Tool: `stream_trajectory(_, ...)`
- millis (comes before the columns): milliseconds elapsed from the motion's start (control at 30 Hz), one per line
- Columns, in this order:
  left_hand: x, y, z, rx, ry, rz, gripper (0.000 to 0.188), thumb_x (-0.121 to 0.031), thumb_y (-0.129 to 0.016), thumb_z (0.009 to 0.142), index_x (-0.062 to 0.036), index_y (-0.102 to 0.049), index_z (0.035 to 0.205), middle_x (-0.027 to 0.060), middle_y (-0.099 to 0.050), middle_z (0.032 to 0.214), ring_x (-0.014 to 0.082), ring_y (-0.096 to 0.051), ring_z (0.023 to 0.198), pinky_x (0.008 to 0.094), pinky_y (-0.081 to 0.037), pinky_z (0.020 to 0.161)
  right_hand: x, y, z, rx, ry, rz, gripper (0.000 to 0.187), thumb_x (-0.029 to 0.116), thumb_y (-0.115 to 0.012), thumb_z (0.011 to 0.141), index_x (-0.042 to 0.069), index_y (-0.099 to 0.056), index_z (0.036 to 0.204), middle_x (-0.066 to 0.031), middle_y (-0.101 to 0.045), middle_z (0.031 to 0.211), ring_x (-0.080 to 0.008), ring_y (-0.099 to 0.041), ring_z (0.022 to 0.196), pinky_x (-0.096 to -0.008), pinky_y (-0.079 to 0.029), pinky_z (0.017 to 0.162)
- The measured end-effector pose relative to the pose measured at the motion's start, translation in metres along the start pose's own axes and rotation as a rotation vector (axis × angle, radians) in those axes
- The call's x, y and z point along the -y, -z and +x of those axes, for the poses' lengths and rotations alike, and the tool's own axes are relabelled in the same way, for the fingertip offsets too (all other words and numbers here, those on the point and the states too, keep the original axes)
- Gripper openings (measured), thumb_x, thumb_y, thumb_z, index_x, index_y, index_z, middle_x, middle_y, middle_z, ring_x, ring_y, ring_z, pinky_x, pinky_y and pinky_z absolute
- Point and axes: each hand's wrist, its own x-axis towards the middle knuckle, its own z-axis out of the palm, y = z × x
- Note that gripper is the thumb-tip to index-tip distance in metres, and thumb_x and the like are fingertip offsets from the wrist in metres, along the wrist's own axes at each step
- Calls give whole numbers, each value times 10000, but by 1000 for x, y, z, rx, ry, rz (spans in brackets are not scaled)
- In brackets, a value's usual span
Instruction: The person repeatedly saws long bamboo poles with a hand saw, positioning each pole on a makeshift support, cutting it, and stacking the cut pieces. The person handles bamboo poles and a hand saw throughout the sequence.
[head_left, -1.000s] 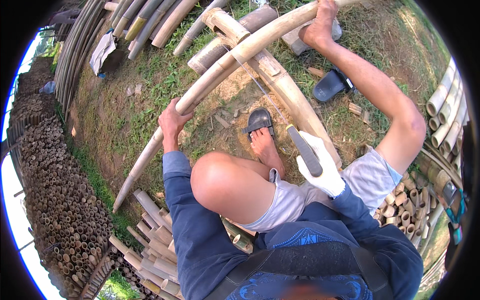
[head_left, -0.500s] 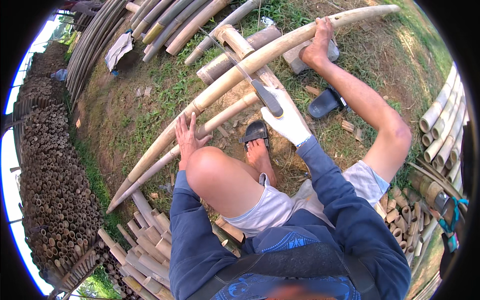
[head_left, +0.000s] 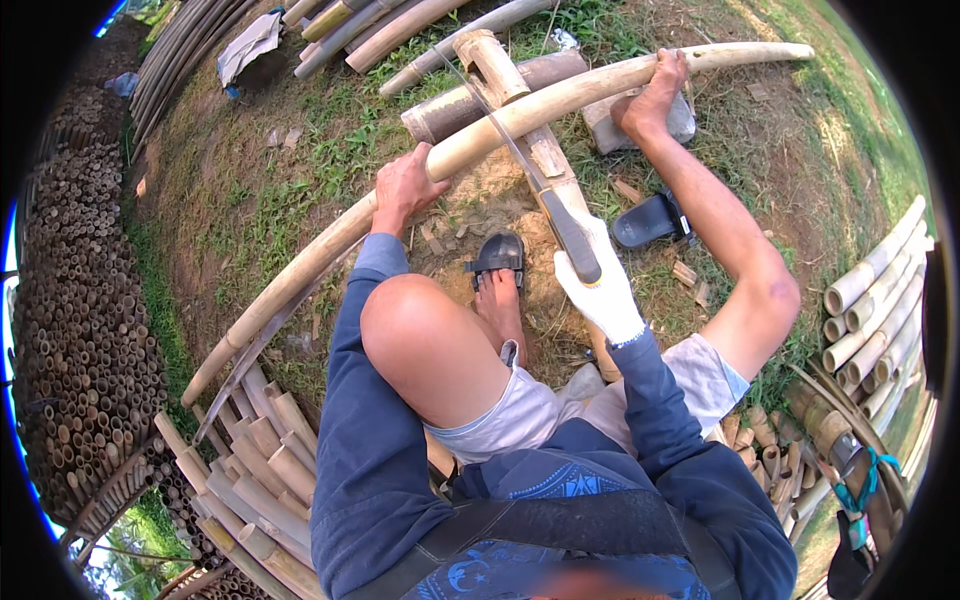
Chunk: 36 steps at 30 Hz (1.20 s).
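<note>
A long, curved bamboo pole [head_left: 300, 275] slants across in front of me, from low on the left to far on the right. My left hand [head_left: 407, 185] is wrapped round it near the middle. A white knitted glove covers my right hand [head_left: 598, 275], which is closed on the dark handle of a hand saw [head_left: 566, 232]. The saw's blade crosses the pole to the right of my left hand. My bare foot [head_left: 655, 100] presses on the pole's right part. Beneath it lie a notched bamboo support [head_left: 548, 155] and a thick bamboo piece [head_left: 435, 117].
A stone block [head_left: 605, 128] sits under the pole near my raised foot. One black sandal [head_left: 645, 222] lies loose; another [head_left: 500, 256] is by my other foot. Cut bamboo lengths [head_left: 265, 480] pile at lower left, more poles [head_left: 865, 300] at right. Stacked bamboo [head_left: 80, 330] stands far left.
My left hand has gone from lying spread on the pole to gripping it farther right. The saw has drawn back toward me. A second pole beneath has dropped away from between my hands.
</note>
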Motion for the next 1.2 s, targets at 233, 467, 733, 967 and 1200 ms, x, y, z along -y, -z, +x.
stream_trajectory(233, -2, 8, 4, 60, 66, -21, 667, -473, -884, 800, -134, -685, 1339, 193, -806, 1125, 387, -776, 1068, 502, -587, 970, 39, 46, -110, 42, -167, -126, 639, -35, -691, 922, -15, -519, 1537, -219, -610, 1473, -334, -607, 1406, -432, -459, 1204)
stream_trajectory(467, -12, 10, 20, 127, 74, 11, 729, -517, -853, 772, -148, -692, 1379, 224, -813, 1083, 423, -784, 1032, 533, -601, 967, -14, -51, 143, -28, -15, 175, 577, 32, -749, 946, 21, -567, 1494, -176, -675, 1351, -242, -696, 1171, -371, -568, 1011)
stream_trajectory(733, -8, 13, 8, 84, 93, -42, 732, -506, -855, 763, -156, -685, 1383, 225, -816, 1097, 418, -787, 1041, 534, -608, 947, 39, 61, -126, 47, -158, -211, 590, -52, -745, 877, 6, -622, 1451, -204, -699, 1357, -328, -719, 1220, -395, -552, 1065)
stream_trajectory(967, -14, 11, 25, 135, 70, 0, 718, -521, -851, 780, -178, -685, 1389, 211, -815, 1118, 417, -781, 1046, 523, -604, 954, -37, -44, 129, -26, 98, 141, 540, 55, -773, 964, 29, -577, 1466, -127, -685, 1312, -184, -659, 1175, -339, -528, 1033)
stream_trajectory(1200, 22, 9, 10, 143, 72, -79, 686, -487, -855, 768, -167, -702, 1356, 220, -810, 1095, 411, -780, 1045, 536, -602, 959, -6, 25, -43, 55, -3, -91, 645, -21, -727, 903, 28, -569, 1527, -191, -680, 1380, -310, -700, 1262, -406, -555, 1072)
